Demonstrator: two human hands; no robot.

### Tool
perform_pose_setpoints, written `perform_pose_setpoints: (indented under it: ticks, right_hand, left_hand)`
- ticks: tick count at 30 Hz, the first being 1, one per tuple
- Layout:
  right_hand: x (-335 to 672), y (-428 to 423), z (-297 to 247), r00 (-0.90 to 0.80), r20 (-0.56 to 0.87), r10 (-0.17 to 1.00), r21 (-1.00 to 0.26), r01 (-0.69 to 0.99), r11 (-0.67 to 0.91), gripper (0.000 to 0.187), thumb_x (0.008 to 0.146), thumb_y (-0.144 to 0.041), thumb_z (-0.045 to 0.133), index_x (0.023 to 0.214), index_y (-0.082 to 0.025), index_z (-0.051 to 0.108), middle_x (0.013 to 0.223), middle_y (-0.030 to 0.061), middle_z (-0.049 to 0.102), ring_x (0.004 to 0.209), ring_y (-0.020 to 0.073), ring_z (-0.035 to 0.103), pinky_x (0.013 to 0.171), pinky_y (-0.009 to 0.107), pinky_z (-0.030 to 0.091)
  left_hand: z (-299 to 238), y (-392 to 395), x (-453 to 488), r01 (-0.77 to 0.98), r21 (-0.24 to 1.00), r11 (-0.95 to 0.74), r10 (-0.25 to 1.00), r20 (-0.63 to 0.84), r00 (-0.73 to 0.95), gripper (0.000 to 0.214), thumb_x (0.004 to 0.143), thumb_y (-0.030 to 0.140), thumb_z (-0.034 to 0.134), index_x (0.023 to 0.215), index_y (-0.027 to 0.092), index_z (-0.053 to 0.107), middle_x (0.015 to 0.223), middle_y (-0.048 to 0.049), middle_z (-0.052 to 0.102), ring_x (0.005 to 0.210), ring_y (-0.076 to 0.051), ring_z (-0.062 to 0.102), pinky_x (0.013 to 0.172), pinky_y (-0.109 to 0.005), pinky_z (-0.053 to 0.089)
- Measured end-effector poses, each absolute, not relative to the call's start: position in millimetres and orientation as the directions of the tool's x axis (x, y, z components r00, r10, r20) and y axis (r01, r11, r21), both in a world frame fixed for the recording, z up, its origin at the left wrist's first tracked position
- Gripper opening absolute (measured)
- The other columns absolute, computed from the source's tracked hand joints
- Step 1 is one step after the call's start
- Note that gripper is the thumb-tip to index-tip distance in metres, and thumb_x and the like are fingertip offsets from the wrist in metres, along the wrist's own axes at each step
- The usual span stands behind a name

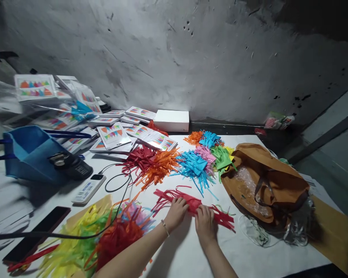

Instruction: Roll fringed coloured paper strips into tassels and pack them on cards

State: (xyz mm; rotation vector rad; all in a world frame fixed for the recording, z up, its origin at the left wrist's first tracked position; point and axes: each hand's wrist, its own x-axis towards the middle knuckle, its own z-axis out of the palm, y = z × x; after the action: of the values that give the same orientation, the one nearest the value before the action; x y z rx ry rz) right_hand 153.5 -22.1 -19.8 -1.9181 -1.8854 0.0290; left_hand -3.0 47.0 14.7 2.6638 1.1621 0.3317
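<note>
A bundle of red fringed paper strips [193,204] lies on the white table [191,255] in front of me. My left hand [176,212] rests on its left part with the fingers curled onto the paper. My right hand [205,223] presses on the bundle's right part, fingers closed over it. A thin bracelet circles my left wrist. Red fringe ends stick out beyond both hands.
Piles of fringed paper in red, orange [159,166], blue [195,166], pink and green lie behind. A brown bag [266,181] sits right, a mixed yellow-red pile [104,235] front left. Printed packets [113,133], a white box [172,120], a blue bag [29,152], a power bank and a phone stand left.
</note>
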Motion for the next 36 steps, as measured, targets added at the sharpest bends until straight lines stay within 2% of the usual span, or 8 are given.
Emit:
perform_pose_setpoints:
  ticks: [3, 8, 13, 18, 23, 26, 30, 36]
  right_hand:
    - [155, -28, -14, 0.001, 0.294, 0.956, -0.358, 0.927, 0.110, 0.035, 0.084, -0.015, 0.056, 0.118, -0.021, 0.055, 0.119, 0.0092, 0.061, 0.114, 0.0262, 0.050, 0.106, 0.049, 0.025]
    - [153, -33, -8, -0.166, 0.134, 0.977, -0.438, 0.874, 0.208, 0.013, 0.085, -0.021, 0.059, 0.096, -0.025, 0.063, 0.098, 0.0039, 0.067, 0.100, 0.0230, 0.057, 0.106, 0.049, 0.027]
    - [142, -44, -22, -0.206, 0.044, 0.978, -0.465, 0.862, 0.202, 0.048, 0.090, -0.047, 0.050, 0.136, -0.034, 0.043, 0.142, 0.0051, 0.046, 0.133, 0.0272, 0.035, 0.108, 0.056, 0.020]
    - [148, -46, -44, 0.098, 0.031, 0.995, -0.351, 0.933, -0.081, 0.053, 0.095, -0.051, 0.034, 0.143, -0.030, 0.035, 0.152, 0.0087, 0.030, 0.139, 0.0316, 0.025, 0.105, 0.062, 0.018]
    - [183, -57, -32, 0.467, 0.310, 0.828, -0.376, 0.860, -0.345, 0.054, 0.097, -0.043, 0.029, 0.138, -0.009, 0.042, 0.146, 0.0246, 0.033, 0.133, 0.0376, 0.033, 0.100, 0.063, 0.028]
    - [175, -71, -16, 0.200, 0.354, 0.914, -0.387, 0.921, -0.052, 0.046, 0.097, -0.030, 0.034, 0.140, -0.016, 0.039, 0.147, 0.0156, 0.037, 0.136, 0.0294, 0.032, 0.105, 0.053, 0.032]
    - [131, -76, -15, -0.295, 0.199, 0.934, -0.441, 0.825, 0.355, 0.046, 0.097, -0.024, 0.036, 0.143, -0.024, 0.036, 0.143, 0.0040, 0.045, 0.133, 0.0173, 0.039, 0.107, 0.036, 0.037]
    - [161, -73, -36, 0.236, 0.115, 0.965, -0.283, 0.939, -0.196, 0.045, 0.093, -0.039, 0.046, 0.131, -0.015, 0.053, 0.138, 0.0215, 0.047, 0.130, 0.0395, 0.038, 0.101, 0.069, 0.023]
  left_hand:
    - [15, 36, -10, 0.662, 0.265, -0.701, 0.707, 0.141, 0.693, 0.016, 0.086, 0.012, 0.052, 0.096, 0.022, 0.061, 0.095, -0.0046, 0.062, 0.093, -0.023, 0.050, 0.093, -0.043, 0.030]
    - [3, 14, -23, 0.669, 0.254, -0.698, 0.714, 0.184, 0.676, 0.018, 0.085, 0.013, 0.056, 0.099, 0.024, 0.060, 0.091, -0.0014, 0.062, 0.091, -0.021, 0.049, 0.097, -0.042, 0.025]
    - [-21, -6, -34, 0.702, 0.265, -0.661, 0.750, 0.189, 0.634, 0.010, 0.085, 0.016, 0.057, 0.090, 0.024, 0.062, 0.100, -0.0022, 0.062, 0.097, -0.022, 0.048, 0.097, -0.042, 0.024]
    - [-23, -21, -36, 0.719, 0.274, -0.639, 0.768, 0.160, 0.621, 0.016, 0.085, 0.011, 0.054, 0.091, 0.023, 0.061, 0.111, -0.0029, 0.060, 0.104, -0.023, 0.047, 0.100, -0.045, 0.023]
    - [-11, -28, -32, 0.742, 0.304, -0.598, 0.783, 0.019, 0.622, 0.026, 0.083, 0.002, 0.046, 0.095, 0.022, 0.059, 0.100, -0.0030, 0.062, 0.099, -0.022, 0.050, 0.101, -0.046, 0.026]
    - [-12, -33, -28, 0.744, 0.311, -0.591, 0.781, -0.010, 0.624, 0.029, 0.083, 0.002, 0.044, 0.098, 0.022, 0.059, 0.100, -0.0031, 0.063, 0.099, -0.022, 0.051, 0.102, -0.047, 0.026]
    - [-19, -37, -24, 0.726, 0.331, -0.603, 0.771, 0.008, 0.637, 0.029, 0.085, 0.007, 0.046, 0.106, 0.022, 0.059, 0.108, -0.0052, 0.063, 0.105, -0.024, 0.050, 0.103, -0.046, 0.027]
    - [-9, -37, -28, 0.734, 0.312, -0.604, 0.756, -0.068, 0.651, 0.026, 0.087, 0.005, 0.039, 0.088, 0.019, 0.061, 0.090, -0.0052, 0.064, 0.086, -0.022, 0.055, 0.086, -0.039, 0.038]
